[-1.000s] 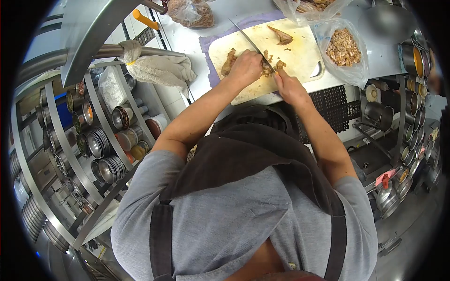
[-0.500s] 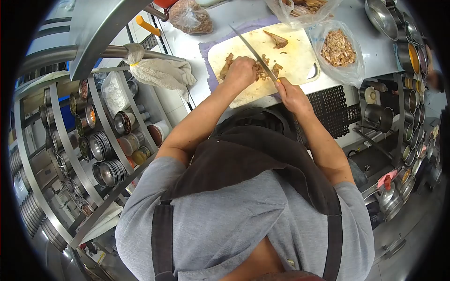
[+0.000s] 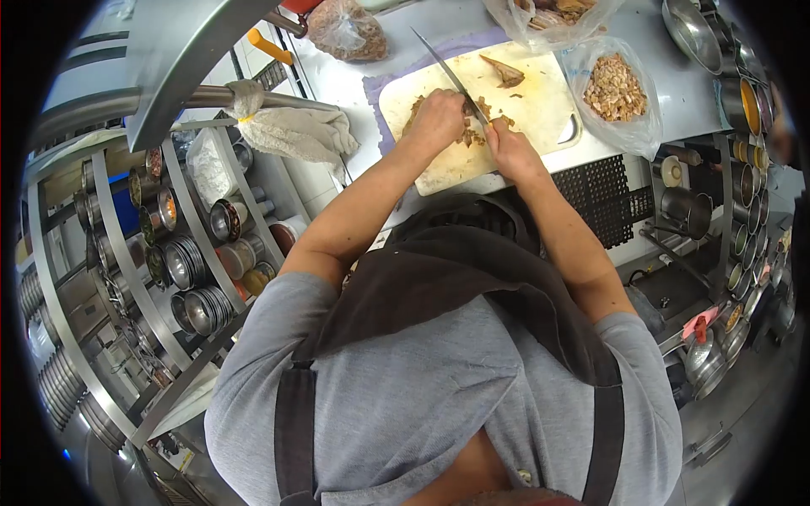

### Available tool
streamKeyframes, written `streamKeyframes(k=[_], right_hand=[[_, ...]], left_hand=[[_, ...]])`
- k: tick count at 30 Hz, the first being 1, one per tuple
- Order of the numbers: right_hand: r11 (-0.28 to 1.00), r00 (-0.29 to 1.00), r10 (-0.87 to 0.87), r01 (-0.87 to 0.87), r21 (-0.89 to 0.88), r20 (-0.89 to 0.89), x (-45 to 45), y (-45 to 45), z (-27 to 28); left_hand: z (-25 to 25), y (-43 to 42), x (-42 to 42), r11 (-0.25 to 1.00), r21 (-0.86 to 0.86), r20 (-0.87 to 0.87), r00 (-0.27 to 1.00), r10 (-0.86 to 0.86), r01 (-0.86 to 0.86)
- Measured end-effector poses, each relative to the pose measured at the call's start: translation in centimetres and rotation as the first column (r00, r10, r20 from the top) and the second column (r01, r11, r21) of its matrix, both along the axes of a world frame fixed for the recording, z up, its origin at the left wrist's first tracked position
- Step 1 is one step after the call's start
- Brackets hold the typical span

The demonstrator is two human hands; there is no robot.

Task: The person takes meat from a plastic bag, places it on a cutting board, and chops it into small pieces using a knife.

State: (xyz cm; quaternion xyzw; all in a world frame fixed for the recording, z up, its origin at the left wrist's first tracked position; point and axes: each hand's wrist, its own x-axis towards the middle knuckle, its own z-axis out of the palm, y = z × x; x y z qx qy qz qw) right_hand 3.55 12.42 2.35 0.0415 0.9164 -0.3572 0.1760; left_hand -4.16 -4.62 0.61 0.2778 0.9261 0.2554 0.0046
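On a cream cutting board (image 3: 540, 105) lie chopped brown pieces (image 3: 472, 135) and, toward its back, one larger brown piece (image 3: 506, 72). My right hand (image 3: 513, 150) grips the handle of a long knife (image 3: 447, 67), whose blade points away to the upper left. My left hand (image 3: 440, 120) has its fingers curled down on brown food (image 3: 413, 112) at the board's left side, close beside the blade. The fingertips are partly hidden. A purple cloth (image 3: 372, 94) shows from under the board.
Right of the board is an open bag of diced pieces (image 3: 616, 88); another open bag (image 3: 557, 18) lies behind. A tied bag (image 3: 344, 32) sits at the back left. A towel (image 3: 295, 131) hangs from a rail. Metal bowls (image 3: 692, 34) stand at the back right.
Compared with half a second ago, my right hand and the knife have moved slightly left and up. My left hand has shifted a little, staying on the food.
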Motion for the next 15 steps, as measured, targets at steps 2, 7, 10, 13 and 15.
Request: streamKeyframes(k=[2, 7, 10, 13, 15], right_hand=[[1.0, 1.0, -0.001, 0.0, -0.015, -0.022, -0.1, -0.1, 0.0], [1.0, 1.0, 0.001, -0.002, 0.017, 0.022, 0.0, -0.3, 0.2], [1.0, 1.0, 0.003, -0.003, 0.014, 0.01, -0.1, 0.0, -0.5], [1.0, 1.0, -0.003, 0.003, 0.014, 0.001, 0.0, -0.1, -0.3], [1.0, 1.0, -0.006, 0.006, 0.014, -0.003, 0.0, -0.2, 0.3]], left_hand=[[0.2, -0.3, 0.0, 1.0, -0.002, 0.005, 1.0, -0.015, 0.015], [0.1, -0.3, -0.7, 0.999, -0.008, 0.029, 0.999, -0.037, 0.037], [0.9, -0.2, -0.5, 1.0, -0.02, 0.17, 0.985, -0.018, 0.021], [1.2, 0.1, 0.4, 0.999, -0.034, 0.083, 0.997, -0.007, 0.01], [0.9, 0.4, 0.5, 0.998, -0.036, 0.009, 0.999, 0.045, -0.045]])
